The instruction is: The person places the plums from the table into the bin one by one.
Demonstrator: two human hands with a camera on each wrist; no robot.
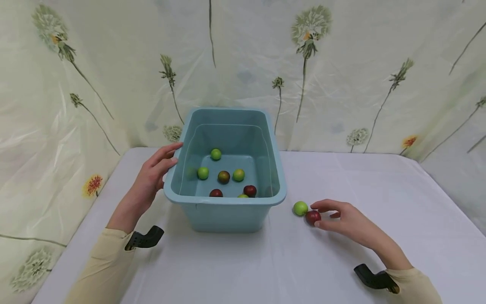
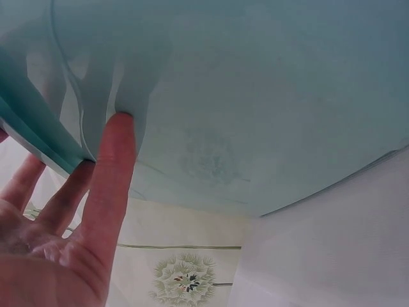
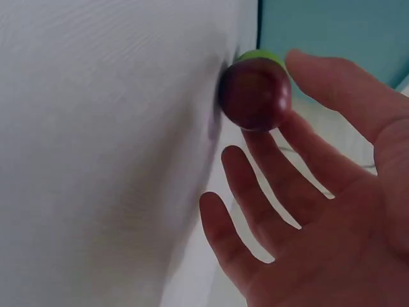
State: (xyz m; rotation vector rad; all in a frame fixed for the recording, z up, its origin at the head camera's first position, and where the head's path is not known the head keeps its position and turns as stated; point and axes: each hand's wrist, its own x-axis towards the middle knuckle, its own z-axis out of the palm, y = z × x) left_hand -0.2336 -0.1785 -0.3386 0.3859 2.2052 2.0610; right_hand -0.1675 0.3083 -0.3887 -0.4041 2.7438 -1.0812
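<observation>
A blue plastic basin (image 1: 228, 216) stands at the middle of the table. Against its left side rests my left hand (image 1: 149, 179), fingers fairly straight, the fingertips touching the wall near the rim in the left wrist view. To the right of the basin, my right hand (image 1: 351, 223) reaches around a dark red plum (image 1: 313, 218), thumb on the near side and fingers on the far side. In the right wrist view these fingers are spread loosely beside the plum (image 3: 254, 94), without a clear pinch. A small green fruit (image 1: 300, 208) lies right beside the plum, partly hidden in that view.
Several small round fruits lie in the basin, among them a green one (image 1: 215, 154), a brownish one (image 1: 224, 177) and a dark red one (image 1: 249, 191). The front wall partly hides some. A white cloth (image 1: 243, 270) covers the table; a dandelion-patterned sheet (image 1: 243, 50) hangs behind.
</observation>
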